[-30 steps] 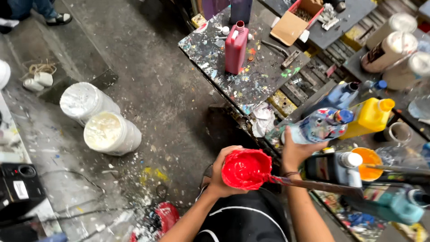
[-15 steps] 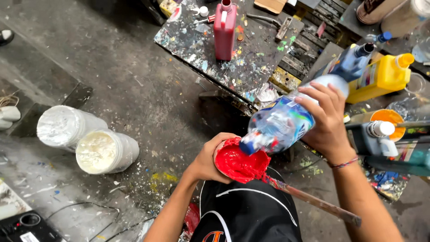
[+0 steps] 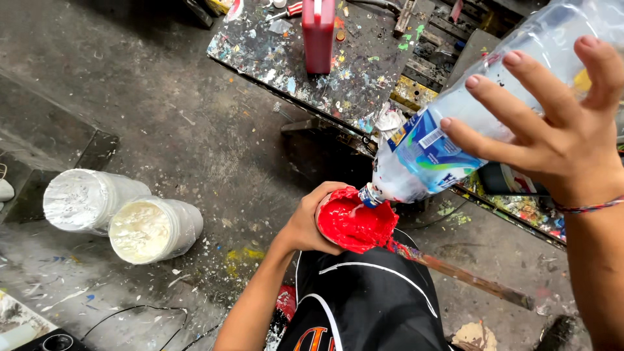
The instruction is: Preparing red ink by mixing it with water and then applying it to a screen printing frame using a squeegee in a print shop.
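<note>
Left hand [image 3: 311,224]: wrapped around the side of the red cup [image 3: 356,221], holding it just above the lap.
Red cup: small and round, smeared inside and over the rim with thick glossy red paint.
Right hand [image 3: 559,140]: fingers spread over the clear plastic bottle [image 3: 429,153], gripping it tilted neck-down.
Bottle: see-through and paint-flecked, with a blue and white label; its mouth sits at the cup's rim.
Stick [image 3: 471,278]: paint-stained, slanting out from the cup towards the right.
Nearby: two white buckets [image 3: 120,214] on the floor at left; a red jug [image 3: 318,32] on the splattered board [image 3: 286,55].

Two white tubs [image 3: 120,218], one bottle [image 3: 455,123]
</note>
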